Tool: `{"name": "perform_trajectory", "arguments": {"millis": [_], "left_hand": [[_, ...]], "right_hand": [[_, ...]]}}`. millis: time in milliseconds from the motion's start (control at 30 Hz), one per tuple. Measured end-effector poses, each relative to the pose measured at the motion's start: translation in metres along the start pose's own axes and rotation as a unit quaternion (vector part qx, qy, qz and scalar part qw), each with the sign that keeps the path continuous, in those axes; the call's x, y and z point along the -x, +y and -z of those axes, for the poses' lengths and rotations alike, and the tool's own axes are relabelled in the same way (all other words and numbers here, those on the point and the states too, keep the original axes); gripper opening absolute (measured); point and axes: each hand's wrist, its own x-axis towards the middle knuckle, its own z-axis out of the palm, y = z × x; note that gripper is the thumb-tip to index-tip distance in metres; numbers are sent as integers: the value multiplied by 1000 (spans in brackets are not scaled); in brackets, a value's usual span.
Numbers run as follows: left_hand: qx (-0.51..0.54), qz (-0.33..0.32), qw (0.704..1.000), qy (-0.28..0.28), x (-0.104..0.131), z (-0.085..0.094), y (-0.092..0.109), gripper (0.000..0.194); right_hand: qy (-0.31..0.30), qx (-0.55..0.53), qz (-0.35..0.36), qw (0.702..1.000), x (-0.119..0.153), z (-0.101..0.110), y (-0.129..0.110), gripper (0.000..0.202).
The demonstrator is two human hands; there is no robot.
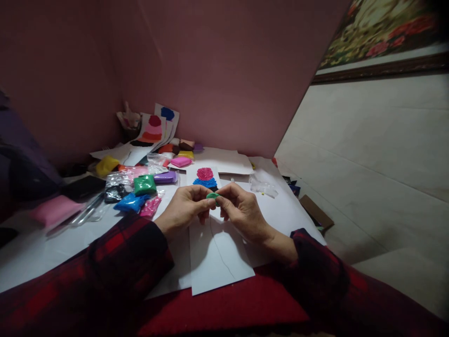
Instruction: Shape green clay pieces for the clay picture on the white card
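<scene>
A small piece of green modelling clay (212, 196) is pinched between the fingertips of my left hand (187, 206) and my right hand (242, 210). Both hands are closed on it, above a white sheet of paper (213, 262). On that sheet, beyond my fingers, are a textured magenta shape (205, 174) and a blue shape (205, 183), with a black one partly hidden by my hands. A thin dark line (219, 250) runs down the paper towards me.
Several clay packets lie at left, among them a green packet (145, 185), a blue packet (130, 202) and a pink packet (56, 210). Finished-looking coloured sheets (153, 131) lean at the back wall. A crumpled clear bag (263, 186) lies to the right.
</scene>
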Motion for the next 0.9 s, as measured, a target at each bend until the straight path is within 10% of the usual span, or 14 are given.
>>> {"name": "perform_trajectory", "arguments": {"millis": [900], "left_hand": [[94, 12, 983, 158, -5, 6, 4, 9]], "right_hand": [[19, -2, 5, 1000, 2, -2, -2, 6]]}}
